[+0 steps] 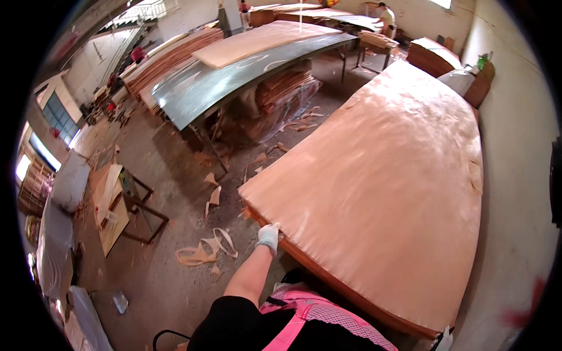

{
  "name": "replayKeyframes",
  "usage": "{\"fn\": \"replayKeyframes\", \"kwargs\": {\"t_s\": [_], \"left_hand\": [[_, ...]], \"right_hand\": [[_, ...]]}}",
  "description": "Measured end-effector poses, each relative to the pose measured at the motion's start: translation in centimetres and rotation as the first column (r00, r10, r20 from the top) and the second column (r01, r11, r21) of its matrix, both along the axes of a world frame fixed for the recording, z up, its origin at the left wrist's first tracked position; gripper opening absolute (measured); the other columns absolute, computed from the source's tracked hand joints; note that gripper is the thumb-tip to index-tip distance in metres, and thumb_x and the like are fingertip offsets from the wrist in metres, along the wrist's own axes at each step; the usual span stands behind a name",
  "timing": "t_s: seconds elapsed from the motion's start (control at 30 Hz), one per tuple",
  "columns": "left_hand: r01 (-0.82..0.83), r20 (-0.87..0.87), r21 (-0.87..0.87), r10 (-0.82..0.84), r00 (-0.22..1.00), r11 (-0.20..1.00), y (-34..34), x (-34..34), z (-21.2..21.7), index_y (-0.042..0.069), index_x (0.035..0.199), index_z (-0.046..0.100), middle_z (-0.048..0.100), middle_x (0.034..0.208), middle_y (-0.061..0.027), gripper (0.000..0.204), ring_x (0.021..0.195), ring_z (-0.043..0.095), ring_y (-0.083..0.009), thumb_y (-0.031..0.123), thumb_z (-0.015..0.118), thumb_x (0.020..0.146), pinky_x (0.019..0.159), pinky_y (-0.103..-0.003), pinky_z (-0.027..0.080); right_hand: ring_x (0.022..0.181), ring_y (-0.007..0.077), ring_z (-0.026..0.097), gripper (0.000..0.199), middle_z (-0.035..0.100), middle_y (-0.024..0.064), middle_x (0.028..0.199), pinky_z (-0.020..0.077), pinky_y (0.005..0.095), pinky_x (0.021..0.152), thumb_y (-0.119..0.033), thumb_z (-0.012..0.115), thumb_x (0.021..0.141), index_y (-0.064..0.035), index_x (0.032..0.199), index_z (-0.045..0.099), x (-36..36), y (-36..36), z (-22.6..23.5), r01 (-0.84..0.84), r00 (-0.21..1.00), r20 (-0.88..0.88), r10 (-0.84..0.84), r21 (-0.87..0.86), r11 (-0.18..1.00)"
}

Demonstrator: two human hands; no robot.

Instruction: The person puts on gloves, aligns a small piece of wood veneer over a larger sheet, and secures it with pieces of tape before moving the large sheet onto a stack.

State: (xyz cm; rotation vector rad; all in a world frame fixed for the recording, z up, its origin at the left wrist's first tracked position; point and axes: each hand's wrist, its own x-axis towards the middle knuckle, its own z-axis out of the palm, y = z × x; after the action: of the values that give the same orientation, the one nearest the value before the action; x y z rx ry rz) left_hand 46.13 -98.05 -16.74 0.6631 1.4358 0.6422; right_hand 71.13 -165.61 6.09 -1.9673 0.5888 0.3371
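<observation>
A large stack of thin reddish-brown veneer sheets fills the right half of the view, and its top sheet is pale pink. My left hand, in a white glove, reaches forward on a bare arm. It grips the top sheet's edge near the stack's near-left corner. A small white shape shows at the stack's near-right corner. It may be my gloved right hand, but too little of it shows to tell. My pink checked apron is at the lower edge.
Veneer scraps litter the dirt floor to the left. A long dark table bearing veneer sheets stands behind, with more piles beyond. A low wooden stand is at left. A pale wall runs along the right. Other people work far back.
</observation>
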Motion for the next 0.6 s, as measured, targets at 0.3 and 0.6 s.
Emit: {"fn": "replayKeyframes", "kwargs": {"t_s": [0.3,0.6], "left_hand": [[0.148,-0.083,0.073,-0.142,0.986,0.986,0.1,-2.3,0.1,0.003,0.092,0.071,0.069,0.086,-0.0063,0.020,0.072,0.063,-0.0154,0.022,0.072,0.088,0.062,-0.032,0.052],[0.237,-0.057,0.022,-0.236,0.970,0.971,0.4,-2.3,-0.5,0.011,0.081,0.064,0.061,0.072,-0.0026,0.022,0.055,0.051,-0.0143,0.029,0.068,0.091,0.048,-0.031,0.041]], "right_hand": [[0.036,0.0122,0.036,0.037,0.039,-0.0020,0.051,0.0251,0.0300,0.032,-0.048,0.056,0.097,-0.0134,0.083,0.052,1.6,-2.0,-1.5,-0.084,0.989,0.110,0.098,-0.128,0.988],[0.038,0.0114,0.042,0.030,0.052,0.0005,0.062,0.0350,0.0285,0.032,-0.042,0.056,0.098,-0.0144,0.087,0.052,2.7,-4.3,-5.6,-0.030,0.995,0.090,0.036,-0.065,0.997]]}}
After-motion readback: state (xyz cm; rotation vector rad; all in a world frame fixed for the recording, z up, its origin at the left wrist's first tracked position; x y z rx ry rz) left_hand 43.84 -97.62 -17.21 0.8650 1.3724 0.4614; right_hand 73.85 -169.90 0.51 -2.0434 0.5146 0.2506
